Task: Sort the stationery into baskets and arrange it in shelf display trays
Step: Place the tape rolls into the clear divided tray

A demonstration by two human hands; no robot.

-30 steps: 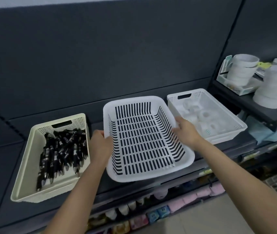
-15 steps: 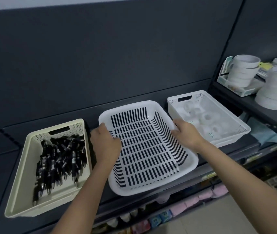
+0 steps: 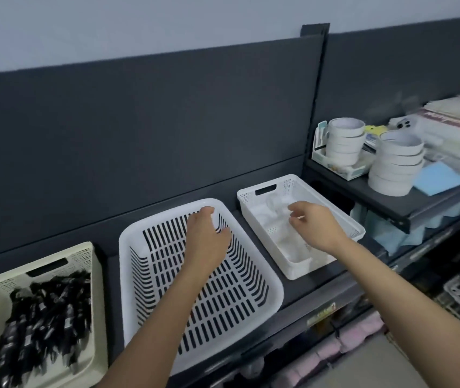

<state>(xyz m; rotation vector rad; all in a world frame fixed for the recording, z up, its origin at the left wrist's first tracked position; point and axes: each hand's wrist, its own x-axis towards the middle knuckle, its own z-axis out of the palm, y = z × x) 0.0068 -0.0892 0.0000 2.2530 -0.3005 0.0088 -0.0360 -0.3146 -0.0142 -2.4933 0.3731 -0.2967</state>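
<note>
The empty white slotted plastic basket [image 3: 124, 275] sits on the dark shelf [image 3: 307, 287], between a cream basket [image 3: 97, 278] of black pens [image 3: 46, 312] and a small white perforated tray [image 3: 297, 271] of pale rolls. The left hand [image 3: 207, 238] curls its fingers at the basket's far rim; I cannot tell whether they grip it. The right hand [image 3: 317, 226] hovers over the tray, fingers loosely curled, holding nothing visible. The basket looks placed, so the next move is probably fetching stationery to fill it.
</note>
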